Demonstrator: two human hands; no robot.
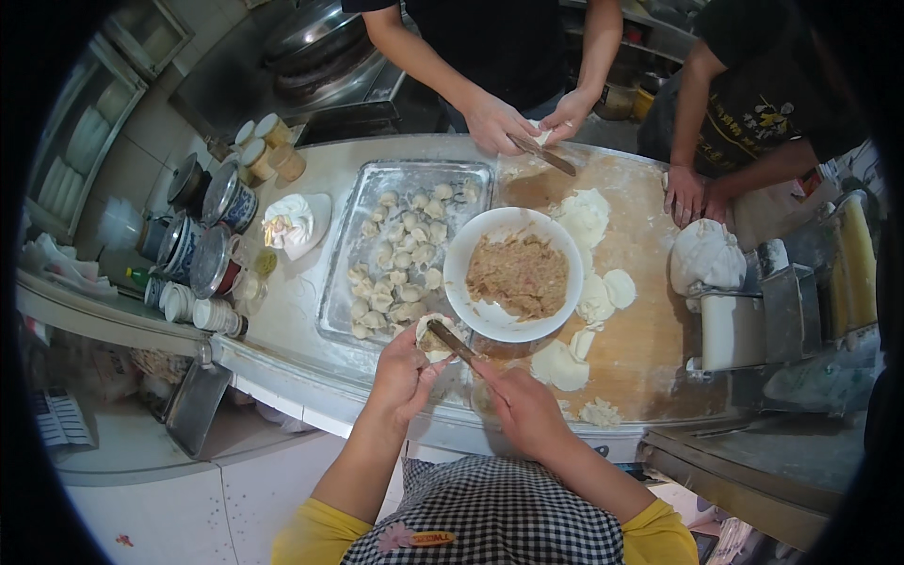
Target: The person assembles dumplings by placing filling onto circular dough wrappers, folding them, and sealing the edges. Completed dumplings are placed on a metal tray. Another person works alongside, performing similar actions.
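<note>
My left hand (pixel 404 374) holds a round dough wrapper (pixel 426 330) with some filling on it, near the lower edge of a metal tray (pixel 332 282). In my right hand (pixel 519 406) is a flat wooden or metal spatula (pixel 453 342), its tip against the filling in the wrapper. Many folded dumplings (pixel 406 244) lie on the floured tray. Just right of the tray stands a white bowl (pixel 458 300) of minced filling (pixel 519 275). Flat dough wrappers (pixel 595 296) overlap on the wooden board (pixel 646 339) to the right of the bowl.
Across the table, a co-worker's hands (pixel 530 123) hold a wrapper and a spatula (pixel 547 155). Another person's hands (pixel 688 196) rest at the right, near a cloth-covered bundle (pixel 708 258) and a metal dough machine (pixel 791 304). Jars (pixel 265 152) and lidded pots (pixel 212 261) line the left side.
</note>
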